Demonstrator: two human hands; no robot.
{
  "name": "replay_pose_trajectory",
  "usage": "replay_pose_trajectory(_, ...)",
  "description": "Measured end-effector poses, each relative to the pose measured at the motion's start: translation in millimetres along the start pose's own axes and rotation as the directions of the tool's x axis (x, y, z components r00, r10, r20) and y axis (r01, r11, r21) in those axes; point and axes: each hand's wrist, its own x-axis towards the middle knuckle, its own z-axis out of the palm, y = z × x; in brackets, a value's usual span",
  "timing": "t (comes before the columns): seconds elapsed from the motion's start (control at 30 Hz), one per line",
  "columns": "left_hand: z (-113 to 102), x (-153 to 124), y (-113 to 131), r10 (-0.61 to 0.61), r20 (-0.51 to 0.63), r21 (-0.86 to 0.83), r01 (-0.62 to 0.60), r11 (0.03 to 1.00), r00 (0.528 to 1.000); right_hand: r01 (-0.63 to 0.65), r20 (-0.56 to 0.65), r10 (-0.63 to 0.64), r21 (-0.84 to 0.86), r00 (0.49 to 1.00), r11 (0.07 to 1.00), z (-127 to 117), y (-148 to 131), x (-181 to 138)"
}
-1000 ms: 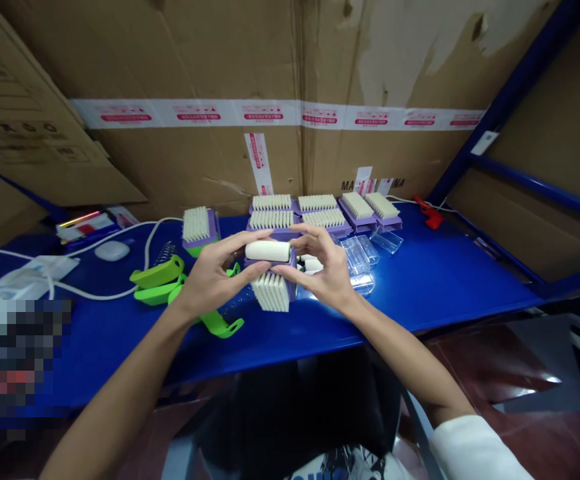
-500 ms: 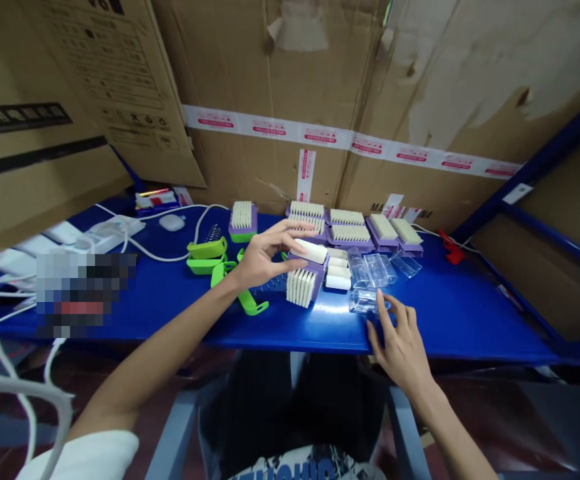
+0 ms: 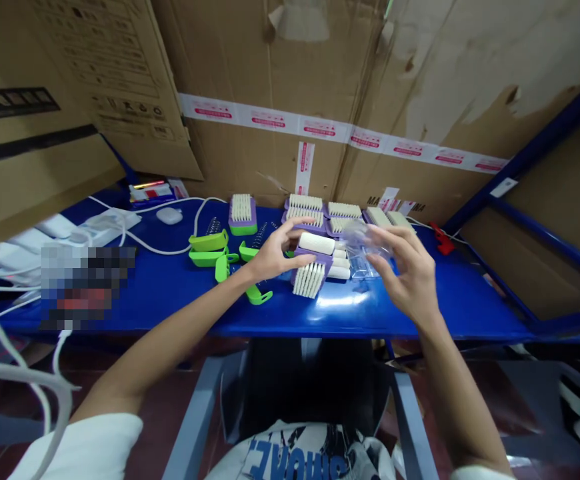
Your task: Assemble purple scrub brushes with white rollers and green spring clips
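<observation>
My left hand (image 3: 276,253) grips the edge of a purple brush head (image 3: 297,270) between thumb and fingers. A white roller (image 3: 317,243) lies across its upper part, and cream bristles (image 3: 309,280) face up on the lower part. My right hand (image 3: 413,273) pinches a clear plastic cover (image 3: 359,235), blurred by motion, just right of the brush head. Under it, more clear plastic covers (image 3: 365,268) lie on the blue table. Several white rollers (image 3: 341,273) are lined up beside the brush head, partly hidden by it.
Green plastic parts (image 3: 209,257) and metal springs (image 3: 213,227) lie left of my left hand. Purple bristle heads (image 3: 305,212) stand along the cardboard wall (image 3: 250,153). A power strip (image 3: 110,227) with cables is at the left; a red clip (image 3: 443,241) lies far right.
My right hand has lifted a clear cover off the table and moved it up and left toward the brush head. My left hand has shifted slightly right with the brush head.
</observation>
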Motion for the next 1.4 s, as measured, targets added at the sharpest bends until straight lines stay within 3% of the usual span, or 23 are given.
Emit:
replay_pose_trajectory(0.1, 4, 1, 0, 0.006, -0.005, -0.052, -0.006, 0.999, 1.0, 0.124, 0.196, -0.14, 0.09, 0.971, 0.988, 26, -15, 40)
replay_pose_trajectory(0.2, 8, 2, 3, 0.024, -0.006, -0.066, -0.024, 0.998, 1.0, 0.157, 0.317, -0.166, 0.053, 0.934, 0.986, 39, -22, 48)
replay_pose_trajectory(0.5, 12, 1, 6, 0.072, -0.036, -0.027, -0.073, 0.997, 0.997, 0.064, 0.265, -0.085, 0.086, 0.961, 0.994, 39, -18, 32)
replay_pose_trajectory(0.67, 1, 2, 13, 0.022, 0.076, -0.046, -0.019, 0.999, 0.997, 0.085, 0.254, -0.114, 0.122, 0.961, 0.989, 49, -11, 24)
replay_pose_trajectory(0.77, -4, 4, 19, -0.017, 0.124, -0.049, 0.024, 0.999, 0.992, 0.036, 0.281, -0.073, 0.135, 0.957, 0.99, 52, -6, 18)
replay_pose_trajectory(0.83, -8, 7, 19, -0.058, 0.048, -0.076, 0.061, 0.995, 0.997, -0.011, 0.34, -0.032, 0.125, 0.94, 0.992, 56, -8, 19)
replay_pose_trajectory(0.9, -16, 11, 17, -0.116, -0.144, -0.143, 0.095, 0.985, 0.983, -0.01, 0.399, -0.032, 0.104, 0.917, 0.995, 63, -15, 28)
replay_pose_trajectory(0.97, -34, 19, 12, -0.2, -0.367, -0.226, 0.121, 0.967, 0.909, 0.042, 0.447, -0.08, 0.095, 0.891, 0.995, 75, -25, 49)
replay_pose_trajectory(1.03, -67, 30, 7, -0.301, -0.512, -0.288, 0.169, 0.943, 0.804, 0.076, 0.505, -0.115, 0.098, 0.855, 0.992, 92, -32, 82)
replay_pose_trajectory(1.1, -113, 46, 5, -0.365, -0.58, -0.292, 0.233, 0.928, 0.728, 0.027, 0.53, -0.067, 0.083, 0.845, 0.996, 111, -31, 120)
replay_pose_trajectory(1.17, -166, 63, 6, -0.332, -0.64, -0.21, 0.258, 0.943, 0.693, -0.042, 0.533, 0.018, 0.032, 0.846, 0.999, 129, -25, 156)
replay_pose_trajectory(1.2, -192, 71, 7, -0.304, -0.669, -0.162, 0.266, 0.95, 0.678, -0.043, 0.569, 0.046, -0.019, 0.821, 0.999, 137, -21, 169)
replay_pose_trajectory(1.3, -255, 90, 12, -0.29, -0.709, -0.128, 0.287, 0.949, 0.643, 0.052, 0.749, 0.059, -0.123, 0.66, 0.991, 161, -13, 183)
replay_pose_trajectory(1.4, -283, 96, 6, -0.309, -0.684, -0.127, 0.309, 0.943, 0.661, 0.082, 0.858, 0.03, -0.083, 0.512, 0.993, 186, -18, 166)
